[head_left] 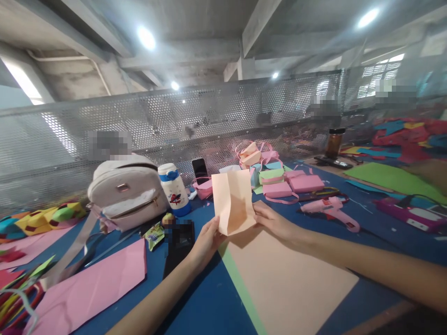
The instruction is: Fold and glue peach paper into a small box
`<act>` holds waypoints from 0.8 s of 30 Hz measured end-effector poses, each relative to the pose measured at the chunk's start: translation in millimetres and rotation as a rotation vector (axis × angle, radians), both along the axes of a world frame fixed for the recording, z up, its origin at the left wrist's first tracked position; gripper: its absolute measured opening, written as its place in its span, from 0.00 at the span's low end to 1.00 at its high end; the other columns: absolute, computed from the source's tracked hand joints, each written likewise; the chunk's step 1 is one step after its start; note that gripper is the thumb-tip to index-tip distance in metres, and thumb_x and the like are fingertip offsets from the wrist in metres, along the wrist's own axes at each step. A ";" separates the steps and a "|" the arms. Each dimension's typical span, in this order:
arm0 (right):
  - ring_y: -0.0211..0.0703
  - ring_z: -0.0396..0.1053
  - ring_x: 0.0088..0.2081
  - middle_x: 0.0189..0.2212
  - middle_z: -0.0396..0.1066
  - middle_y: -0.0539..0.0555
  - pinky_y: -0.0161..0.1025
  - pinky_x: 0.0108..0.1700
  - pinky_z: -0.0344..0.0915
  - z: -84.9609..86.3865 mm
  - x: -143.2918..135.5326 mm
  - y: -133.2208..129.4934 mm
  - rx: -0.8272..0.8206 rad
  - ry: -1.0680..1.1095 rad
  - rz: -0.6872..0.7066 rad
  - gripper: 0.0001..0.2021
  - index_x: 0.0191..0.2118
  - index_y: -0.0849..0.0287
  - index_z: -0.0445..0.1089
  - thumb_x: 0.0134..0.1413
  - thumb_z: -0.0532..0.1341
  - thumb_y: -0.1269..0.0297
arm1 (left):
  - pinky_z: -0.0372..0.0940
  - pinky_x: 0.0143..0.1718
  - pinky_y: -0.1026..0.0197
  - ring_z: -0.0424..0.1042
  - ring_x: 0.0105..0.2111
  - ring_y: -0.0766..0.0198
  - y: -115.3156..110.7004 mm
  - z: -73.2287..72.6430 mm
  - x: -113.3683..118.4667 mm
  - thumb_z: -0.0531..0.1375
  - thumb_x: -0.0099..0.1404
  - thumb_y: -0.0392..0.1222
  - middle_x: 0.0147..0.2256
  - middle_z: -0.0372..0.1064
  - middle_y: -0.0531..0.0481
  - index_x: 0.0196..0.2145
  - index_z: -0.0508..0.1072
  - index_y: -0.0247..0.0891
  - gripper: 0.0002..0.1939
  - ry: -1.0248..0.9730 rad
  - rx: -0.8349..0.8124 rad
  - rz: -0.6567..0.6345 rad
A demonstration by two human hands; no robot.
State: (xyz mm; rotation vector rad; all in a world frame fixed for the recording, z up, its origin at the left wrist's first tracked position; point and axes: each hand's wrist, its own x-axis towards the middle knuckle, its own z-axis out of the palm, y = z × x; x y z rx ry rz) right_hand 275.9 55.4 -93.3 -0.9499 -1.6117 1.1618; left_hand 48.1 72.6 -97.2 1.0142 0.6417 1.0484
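Observation:
A folded piece of peach paper, bent into a pouch-like shape, is held up between my two hands. My left hand pinches its lower left edge, and my right hand grips its lower right side, some fingers hidden behind it. Beneath them a large peach sheet lies over a green sheet on the blue table. Just beyond the paper sit small paper bags in pink and green.
A pink glue gun lies right, near a purple power strip. Left stand a white backpack and a bottle; a phone leans behind. Pink sheets and a dark phone-like object lie nearer. Perforated metal panels edge the table.

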 end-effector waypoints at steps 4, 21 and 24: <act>0.53 0.63 0.60 0.61 0.64 0.58 0.50 0.57 0.66 0.5 -3.9 -0.9 0.009 0.018 -0.050 0.22 0.60 0.53 0.64 0.62 0.57 0.55 | 0.64 0.61 0.42 0.75 0.53 0.44 -1.5 0.8 2.2 0.68 0.60 0.55 0.46 0.80 0.39 0.47 0.78 0.31 0.26 -0.017 0.015 0.054; 0.53 0.68 0.49 0.43 0.72 0.56 0.47 0.51 0.66 4.7 -58.5 -19.5 0.369 -0.256 -0.098 0.14 0.44 0.54 0.75 0.59 0.66 0.51 | 0.68 0.55 0.52 0.73 0.53 0.49 -33.0 -12.8 16.3 0.67 0.59 0.60 0.46 0.78 0.45 0.42 0.78 0.39 0.23 0.023 0.065 0.248; 0.53 0.67 0.51 0.44 0.73 0.56 0.47 0.54 0.64 1.2 -54.3 -18.2 0.371 -0.196 -0.091 0.13 0.44 0.53 0.76 0.62 0.64 0.51 | 0.62 0.61 0.49 0.67 0.60 0.47 -31.1 -18.9 14.6 0.67 0.61 0.56 0.54 0.74 0.46 0.48 0.77 0.43 0.21 0.028 0.056 0.228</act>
